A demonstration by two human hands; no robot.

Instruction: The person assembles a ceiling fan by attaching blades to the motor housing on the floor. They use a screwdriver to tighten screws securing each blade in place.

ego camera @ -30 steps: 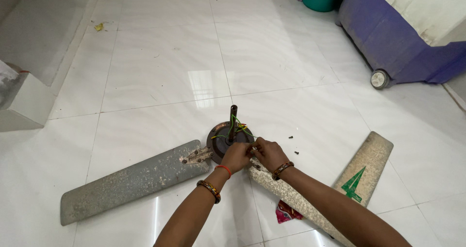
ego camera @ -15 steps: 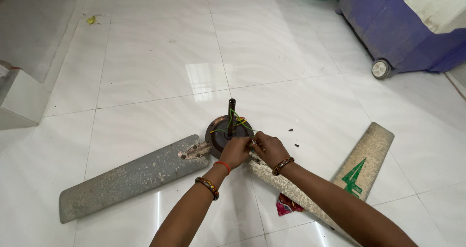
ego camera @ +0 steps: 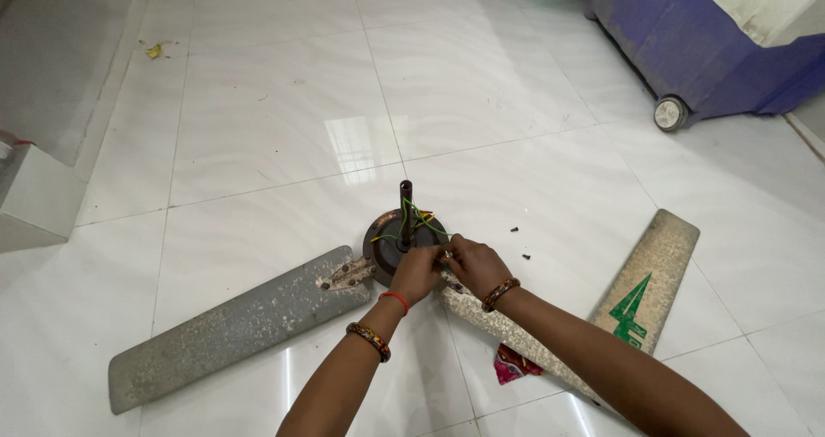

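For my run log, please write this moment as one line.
left hand: on fan motor | right hand: at blade joint | loose blade: floor

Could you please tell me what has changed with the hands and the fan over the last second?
Hardly anything: both the left hand and right hand remain on the fan motor where a blade joins. The attached blade and loose blade lie unmoved.

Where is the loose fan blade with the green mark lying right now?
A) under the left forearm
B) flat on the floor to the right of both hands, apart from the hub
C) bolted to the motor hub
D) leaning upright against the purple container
B: the loose blade lies flat on the tiled floor, clear of the motor hub, where the left hand and right hand meet.
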